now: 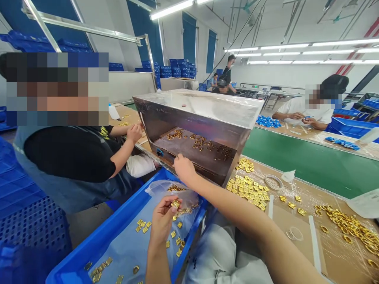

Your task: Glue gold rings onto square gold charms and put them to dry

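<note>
My left hand (162, 221) is closed over the blue bin, pinching a small shiny gold metal piece (175, 204) between thumb and fingers. My right hand (185, 170) reaches to the front lip of an open-fronted metal box (198, 106); its fingers are curled together, and whatever they hold is hidden. Inside the box, small gold-brown parts (199, 141) lie scattered on the floor. A clear plastic bag (189, 199) with small gold parts rests in the blue bin (118, 223), just behind my left hand. Several square gold pieces (143, 225) lie loose on the bin's lining.
To the right, the bench holds rows of gold squares (248, 188), a tape roll (274, 182) and a heap of gold rings (349, 227). Beyond runs a green belt (296, 157). One person (68, 157) sits close on my left; another (310, 106) works across the belt.
</note>
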The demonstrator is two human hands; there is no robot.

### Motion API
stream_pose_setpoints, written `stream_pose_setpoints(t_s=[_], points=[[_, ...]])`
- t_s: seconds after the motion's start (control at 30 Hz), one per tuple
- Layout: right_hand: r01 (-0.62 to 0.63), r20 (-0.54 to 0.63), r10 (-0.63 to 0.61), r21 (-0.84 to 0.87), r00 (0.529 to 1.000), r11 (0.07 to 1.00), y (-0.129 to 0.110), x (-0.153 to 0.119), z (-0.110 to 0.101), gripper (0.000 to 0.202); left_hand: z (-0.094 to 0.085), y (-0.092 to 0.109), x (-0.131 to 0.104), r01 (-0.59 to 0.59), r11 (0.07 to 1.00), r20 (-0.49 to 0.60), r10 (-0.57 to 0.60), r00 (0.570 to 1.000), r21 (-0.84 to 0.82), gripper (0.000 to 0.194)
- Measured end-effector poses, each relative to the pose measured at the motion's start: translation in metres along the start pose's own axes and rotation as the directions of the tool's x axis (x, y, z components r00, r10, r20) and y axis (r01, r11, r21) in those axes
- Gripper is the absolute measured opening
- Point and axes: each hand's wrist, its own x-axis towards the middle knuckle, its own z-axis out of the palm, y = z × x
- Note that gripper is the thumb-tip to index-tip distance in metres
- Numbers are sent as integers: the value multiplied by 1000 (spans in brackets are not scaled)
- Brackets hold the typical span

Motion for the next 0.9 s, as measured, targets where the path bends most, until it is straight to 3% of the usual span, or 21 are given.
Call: stream_pose_setpoints(t_s=[0.13, 0.2, 0.3, 0.4, 0.53, 0.63, 0.73, 0.9], points=[[42, -57, -35, 120, 998, 992, 5, -86, -13, 10, 9, 4, -16, 7, 999, -8, -8, 1000, -40, 51], [76, -180, -4, 400, 984, 913, 24, -137, -16, 9, 21, 1, -24, -9, 999, 28, 11, 1000, -51, 50], [46, -230, 201, 760, 952, 649, 60, -207, -16, 10, 53, -11, -35, -37, 996, 122, 48, 991, -86, 52], [-22, -126, 403, 939, 907, 343, 93, -257, -17, 21, 100, -29, -43, -48, 989, 234, 81, 969, -143, 52], [-21, -21, 535, 997, 845, 71, 127, -296, -18, 37, 164, -57, -57, 43, 972, 372, 47, 927, -230, 50], [15, 14, 599, 999, 801, -43, 146, -316, -17, 41, 198, -77, -72, 159, 947, 450, -17, 893, -280, 49], [30, 28, 624, 996, 781, -82, 155, -329, -14, 38, 213, -95, -85, 229, 934, 503, -63, 862, -274, 49], [28, 118, 620, 975, 775, -221, 154, -334, -6, 40, 210, -108, -98, 276, 932, 551, -107, 828, -234, 45]])
